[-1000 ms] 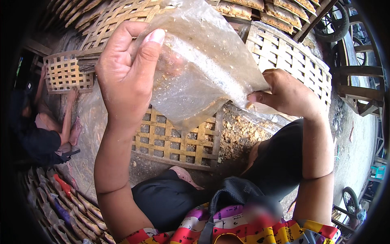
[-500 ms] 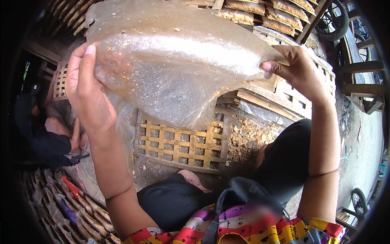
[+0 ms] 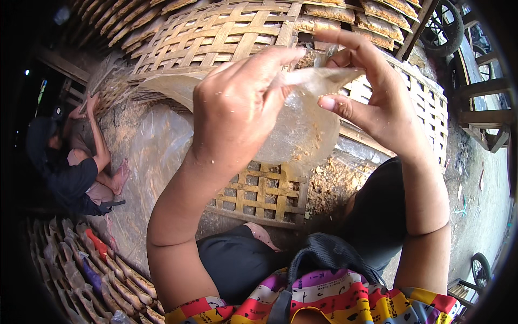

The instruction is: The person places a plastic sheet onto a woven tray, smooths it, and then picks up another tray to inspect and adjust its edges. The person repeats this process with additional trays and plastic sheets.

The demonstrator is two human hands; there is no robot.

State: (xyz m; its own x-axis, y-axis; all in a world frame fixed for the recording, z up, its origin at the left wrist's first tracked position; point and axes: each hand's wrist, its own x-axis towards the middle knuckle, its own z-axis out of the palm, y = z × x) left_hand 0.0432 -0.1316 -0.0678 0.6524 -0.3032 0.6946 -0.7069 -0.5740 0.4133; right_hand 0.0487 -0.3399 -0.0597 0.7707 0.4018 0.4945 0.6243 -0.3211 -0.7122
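Observation:
A translucent plastic sheet (image 3: 310,127), dusted with crumbs, hangs in front of me, its upper edge gathered into a fold. My left hand (image 3: 232,105) pinches that fold between thumb and fingers, and part of the sheet is hidden behind this hand. Close to the sheet's right tip is my right hand (image 3: 377,94), its thumb and fingers spread apart around the edge. Crumbs cling to the right thumb. Below the sheet lies a woven bamboo tray (image 3: 261,191), partly covered by the hanging plastic.
Larger woven bamboo racks (image 3: 216,35) stand beyond my hands, beside rows of crumb-coated flat slabs (image 3: 377,29). Loose crumbs (image 3: 337,186) are heaped right of the small tray. A co-worker (image 3: 81,167) sits at the left. More stacked slabs (image 3: 108,270) fill the lower left.
My left hand has moved right, toward my right hand, and the outspread sheet is now folded and bunched. The right fingers have opened. The co-worker's arms have risen.

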